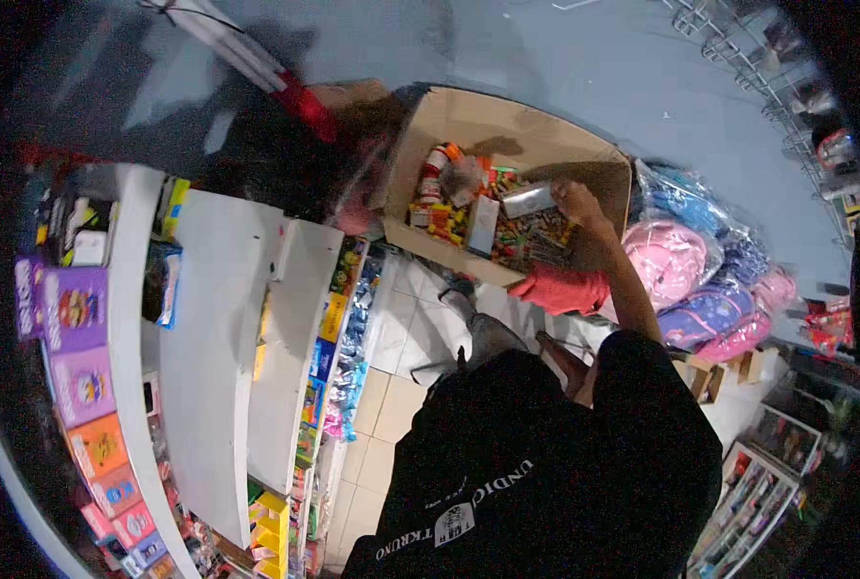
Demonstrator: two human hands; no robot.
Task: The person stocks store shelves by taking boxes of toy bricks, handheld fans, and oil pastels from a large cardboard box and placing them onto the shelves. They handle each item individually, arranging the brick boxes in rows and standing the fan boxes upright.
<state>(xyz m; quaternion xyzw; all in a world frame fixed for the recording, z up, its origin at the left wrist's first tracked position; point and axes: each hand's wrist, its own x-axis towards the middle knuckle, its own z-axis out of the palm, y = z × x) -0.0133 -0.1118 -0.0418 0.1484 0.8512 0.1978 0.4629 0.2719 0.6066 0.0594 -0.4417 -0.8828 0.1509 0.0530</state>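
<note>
My right hand [576, 203] reaches into an open cardboard box [507, 121] on the floor and grips a silvery packet [529, 200] over its contents. The box holds several small colourful packets and tubes [449, 207]. My left hand [567, 365] shows only in part, low against my black shirt and next to my grey trouser knee [488, 338]; I cannot see its fingers. A red cloth-like thing [560, 289] lies just under the box's near edge.
White shelves [218, 318] with boxed goods run along the left; purple boxes [73, 314] stand on the outer one. Pink and blue backpacks in plastic [700, 280] pile up right of the box. A wire rack [777, 77] stands at the top right. Pale floor tiles [401, 338] lie between.
</note>
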